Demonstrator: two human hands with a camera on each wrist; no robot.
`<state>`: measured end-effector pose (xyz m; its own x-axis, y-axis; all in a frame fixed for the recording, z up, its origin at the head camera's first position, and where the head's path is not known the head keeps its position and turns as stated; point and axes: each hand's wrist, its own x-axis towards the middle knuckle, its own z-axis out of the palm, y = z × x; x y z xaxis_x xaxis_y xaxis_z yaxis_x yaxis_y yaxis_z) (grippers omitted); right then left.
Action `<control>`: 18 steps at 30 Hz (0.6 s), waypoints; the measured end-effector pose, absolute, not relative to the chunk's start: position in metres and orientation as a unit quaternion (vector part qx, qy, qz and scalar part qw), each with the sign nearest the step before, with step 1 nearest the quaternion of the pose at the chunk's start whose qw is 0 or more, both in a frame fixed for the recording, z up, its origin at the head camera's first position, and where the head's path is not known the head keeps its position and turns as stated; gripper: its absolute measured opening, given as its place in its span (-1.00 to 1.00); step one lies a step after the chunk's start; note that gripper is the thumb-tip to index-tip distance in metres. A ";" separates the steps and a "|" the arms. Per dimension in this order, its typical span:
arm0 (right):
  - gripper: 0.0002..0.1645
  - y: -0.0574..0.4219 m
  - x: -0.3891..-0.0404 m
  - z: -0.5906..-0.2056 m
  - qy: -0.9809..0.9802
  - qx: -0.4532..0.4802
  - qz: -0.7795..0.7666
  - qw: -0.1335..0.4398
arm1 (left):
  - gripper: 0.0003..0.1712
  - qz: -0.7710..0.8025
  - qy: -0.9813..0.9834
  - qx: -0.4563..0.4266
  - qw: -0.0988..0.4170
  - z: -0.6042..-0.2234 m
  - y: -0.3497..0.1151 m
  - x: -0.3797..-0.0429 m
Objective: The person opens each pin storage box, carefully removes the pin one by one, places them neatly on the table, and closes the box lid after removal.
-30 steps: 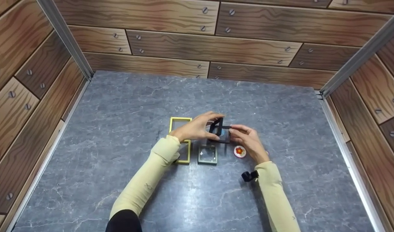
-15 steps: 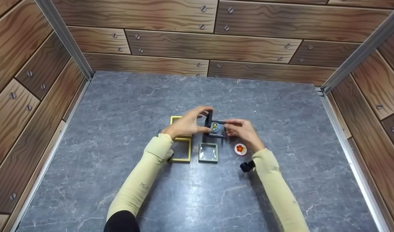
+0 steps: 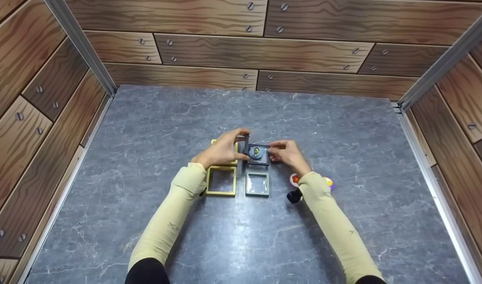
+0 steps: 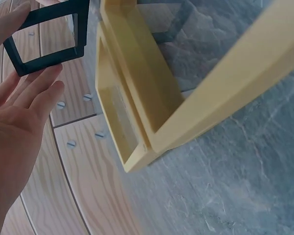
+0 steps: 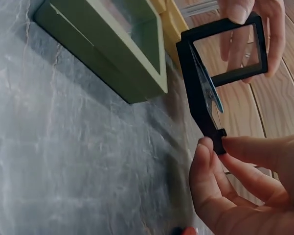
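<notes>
A small black display frame (image 3: 258, 163), hinged open like a book, is held up between both hands. Its two halves have clear film windows, and a round blue badge (image 3: 256, 152) with a printed figure lies against the film of the lower half. My left hand (image 3: 222, 150) pinches the raised half between thumb and fingers. At the opposite edge, my right hand (image 3: 286, 153) pinches the lower half; the right wrist view shows thumb and fingertips at its corner (image 5: 217, 142). There the blue badge (image 5: 216, 98) appears edge-on, inside the angle of the two halves.
Below the held frame lies a green frame (image 3: 257, 195). A yellow frame (image 3: 221, 193) sits left of it, with another yellow frame (image 3: 236, 148) behind, partly covered by my left hand. Near my right sleeve are a red-flower badge (image 3: 294, 180) and a purple-and-yellow badge (image 3: 330, 184), both partly hidden.
Both hands and the opened black frame have shifted left and slightly away. The blue badge shows more fully. My right sleeve now overlaps the red-flower badge, and the purple-and-yellow badge has come into view.
</notes>
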<state>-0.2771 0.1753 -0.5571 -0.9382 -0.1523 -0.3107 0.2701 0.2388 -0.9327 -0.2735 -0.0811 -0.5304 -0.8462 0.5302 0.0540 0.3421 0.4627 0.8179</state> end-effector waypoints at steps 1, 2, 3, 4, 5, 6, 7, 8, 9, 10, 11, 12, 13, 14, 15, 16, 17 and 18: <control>-0.54 0.174 -0.277 -0.558 0.773 0.038 -0.610 0.168 | -0.02 0.441 0.854 0.256 0.100 -0.531 -0.081 -0.273; -0.56 0.173 -0.277 -0.559 0.779 0.038 -0.604 0.162 | -0.02 0.434 0.859 0.253 0.097 -0.532 -0.081 -0.273; -0.57 0.172 -0.277 -0.559 0.785 0.037 -0.598 0.156 | -0.01 0.427 0.863 0.251 0.093 -0.533 -0.081 -0.273; -0.58 0.170 -0.276 -0.560 0.790 0.036 -0.594 0.151 | -0.01 0.427 0.864 0.250 0.093 -0.533 -0.081 -0.273; -0.59 0.169 -0.275 -0.561 0.795 0.034 -0.588 0.146 | -0.01 0.428 0.864 0.248 0.094 -0.534 -0.082 -0.272; -0.60 0.168 -0.274 -0.561 0.802 0.034 -0.580 0.140 | -0.01 0.431 0.862 0.247 0.096 -0.535 -0.082 -0.272; -0.60 0.166 -0.273 -0.561 0.809 0.034 -0.571 0.135 | -0.01 0.435 0.860 0.246 0.099 -0.536 -0.082 -0.271; -0.60 0.165 -0.273 -0.561 0.817 0.033 -0.560 0.129 | -0.01 0.439 0.858 0.245 0.101 -0.536 -0.082 -0.271; -0.60 0.163 -0.272 -0.560 0.826 0.032 -0.549 0.124 | -0.01 0.443 0.856 0.245 0.103 -0.536 -0.082 -0.271; -0.59 0.163 -0.271 -0.559 0.834 0.031 -0.537 0.121 | -0.01 0.446 0.854 0.244 0.106 -0.536 -0.082 -0.271; -0.58 0.162 -0.271 -0.559 0.843 0.031 -0.524 0.118 | -0.01 0.446 0.855 0.243 0.107 -0.536 -0.082 -0.271; -0.57 0.161 -0.271 -0.557 0.849 0.031 -0.514 0.118 | -0.01 0.446 0.855 0.243 0.107 -0.536 -0.082 -0.271; -0.56 0.160 -0.270 -0.557 0.854 0.029 -0.506 0.117 | -0.01 0.444 0.856 0.242 0.106 -0.536 -0.082 -0.271; -0.56 0.160 -0.270 -0.556 0.859 0.028 -0.499 0.117 | -0.01 0.441 0.858 0.241 0.105 -0.536 -0.082 -0.271; -0.55 0.159 -0.269 -0.556 0.861 0.027 -0.494 0.119 | -0.01 0.439 0.859 0.240 0.105 -0.536 -0.082 -0.271; -0.54 0.159 -0.269 -0.555 0.862 0.027 -0.490 0.122 | -0.01 0.436 0.861 0.240 0.106 -0.536 -0.082 -0.271; -0.53 0.159 -0.268 -0.555 0.863 0.027 -0.489 0.125 | -0.01 0.434 0.862 0.240 0.106 -0.536 -0.081 -0.270; -0.52 0.159 -0.267 -0.556 0.863 0.026 -0.488 0.129 | -0.01 0.434 0.862 0.240 0.109 -0.537 -0.081 -0.269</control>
